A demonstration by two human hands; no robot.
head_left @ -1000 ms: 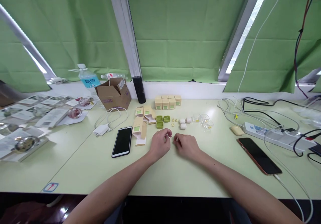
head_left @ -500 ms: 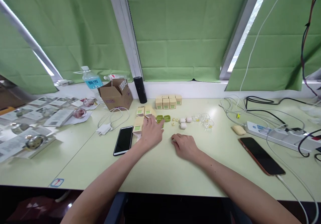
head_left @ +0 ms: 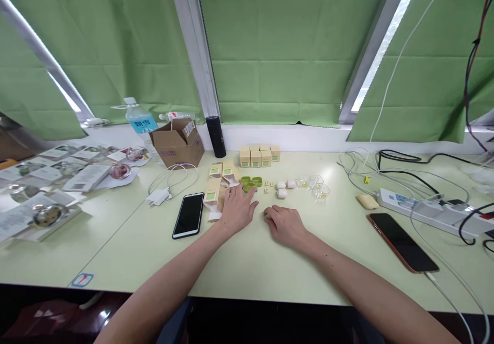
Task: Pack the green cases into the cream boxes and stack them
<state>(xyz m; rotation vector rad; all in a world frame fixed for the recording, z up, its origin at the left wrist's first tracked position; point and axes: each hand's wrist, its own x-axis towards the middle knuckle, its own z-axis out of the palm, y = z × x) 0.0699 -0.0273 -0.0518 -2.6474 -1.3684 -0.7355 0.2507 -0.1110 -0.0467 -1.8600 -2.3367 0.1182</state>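
My left hand (head_left: 238,209) lies palm down with its fingers stretched out and slightly apart. Its fingertips are at the nearest of three small green trays (head_left: 256,181); whether they touch it I cannot tell. Beside it, to the left, lie opened small cream cardboard boxes (head_left: 212,195) with flaps out. My right hand (head_left: 286,224) rests on the table with fingers curled in, and no object shows in it. Beyond it sit small yellow pieces (head_left: 266,190), three white-pink rounded pieces (head_left: 281,194) and three clear plastic cases (head_left: 321,192).
Closed small boxes (head_left: 255,159) stand in rows by the wall, near a black cylinder (head_left: 215,137) and a brown carton (head_left: 177,146). A phone (head_left: 188,215) lies left. Right are another phone (head_left: 403,241), a power strip (head_left: 420,213) and cables. Packaged items (head_left: 50,215) cover the far left.
My left hand has drawn back slightly toward me and right, its fingers spreading, and more of the opened boxes shows. My right hand has stayed put.
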